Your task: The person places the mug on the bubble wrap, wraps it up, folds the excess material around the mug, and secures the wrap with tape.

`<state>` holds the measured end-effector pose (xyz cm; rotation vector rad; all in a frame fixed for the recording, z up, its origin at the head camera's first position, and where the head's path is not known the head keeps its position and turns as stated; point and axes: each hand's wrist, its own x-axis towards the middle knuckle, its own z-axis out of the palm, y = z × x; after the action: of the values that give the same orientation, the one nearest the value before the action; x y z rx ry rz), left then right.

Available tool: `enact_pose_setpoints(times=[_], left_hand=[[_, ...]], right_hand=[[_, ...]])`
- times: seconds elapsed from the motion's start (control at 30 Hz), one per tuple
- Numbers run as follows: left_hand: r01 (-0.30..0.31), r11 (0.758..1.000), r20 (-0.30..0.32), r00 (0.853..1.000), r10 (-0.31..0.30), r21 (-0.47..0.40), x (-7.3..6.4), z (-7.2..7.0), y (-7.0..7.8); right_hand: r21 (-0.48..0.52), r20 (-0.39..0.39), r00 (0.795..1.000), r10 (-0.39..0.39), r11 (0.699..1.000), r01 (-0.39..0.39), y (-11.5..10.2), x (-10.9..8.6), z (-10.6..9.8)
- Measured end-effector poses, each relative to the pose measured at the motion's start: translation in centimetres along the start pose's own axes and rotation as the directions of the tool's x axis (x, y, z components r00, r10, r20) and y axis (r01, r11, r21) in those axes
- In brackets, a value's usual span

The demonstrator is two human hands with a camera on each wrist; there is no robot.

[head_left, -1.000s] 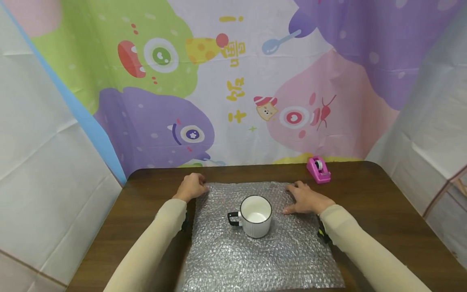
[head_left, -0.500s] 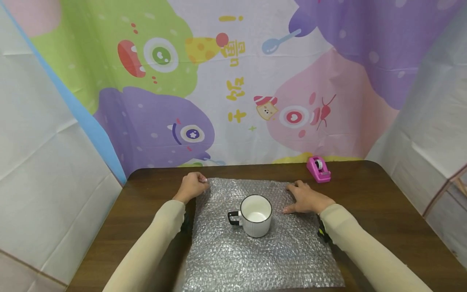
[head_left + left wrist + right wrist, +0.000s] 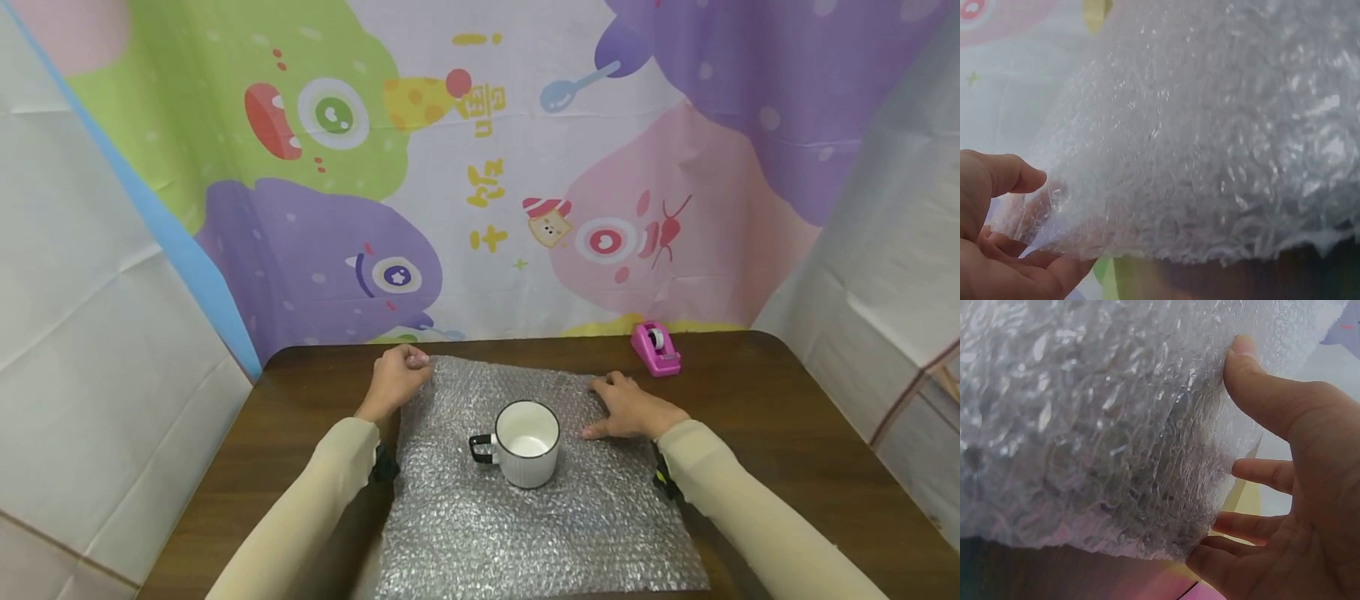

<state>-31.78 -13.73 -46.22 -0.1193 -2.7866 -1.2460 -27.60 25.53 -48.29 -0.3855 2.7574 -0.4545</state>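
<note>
A sheet of bubble wrap (image 3: 540, 533) lies on the brown table. Upright on its middle stands a white mug (image 3: 527, 446) with a dark rim, its black handle (image 3: 480, 448) pointing left. At the far left corner my left hand (image 3: 396, 382) pinches the sheet; in the left wrist view the thumb (image 3: 1019, 175) is over the film and the other fingers are under it. That corner is raised. My right hand (image 3: 633, 410) rests at the far right corner, fingers spread. In the right wrist view its thumb (image 3: 1260, 387) lies on the bubbles and its fingertips touch the edge.
A pink tape dispenser (image 3: 656, 350) with a roll of tape stands at the back right of the table (image 3: 780, 433). Behind the table hangs a cartoon-printed curtain (image 3: 480, 308). Pale cloth walls (image 3: 97, 333) close in both sides.
My left hand has taken the far left corner of the bubble wrap between thumb and fingers and lifted it slightly. The right hand and the mug have stayed in place.
</note>
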Motion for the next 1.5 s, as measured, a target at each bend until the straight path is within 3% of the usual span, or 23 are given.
enact_pose_setpoints(times=[0.63,1.03,1.5], left_hand=[[-0.100,0.993,0.032,0.994,0.102,-0.061,-1.5,-1.7,3.7],[-0.130,0.973,0.142,0.977,0.158,-0.191,-2.7,-2.5,7.7],[-0.204,0.963,0.205,0.949,0.239,-0.177,-4.2,-2.5,10.9]], right_hand=[[0.011,0.005,1.000,0.002,1.000,-0.002,0.1,-0.2,0.1],[0.014,0.011,1.000,0.008,1.000,-0.008,0.0,-0.3,0.0],[0.004,-0.007,1.000,-0.010,1.000,0.010,0.0,-0.2,0.1]])
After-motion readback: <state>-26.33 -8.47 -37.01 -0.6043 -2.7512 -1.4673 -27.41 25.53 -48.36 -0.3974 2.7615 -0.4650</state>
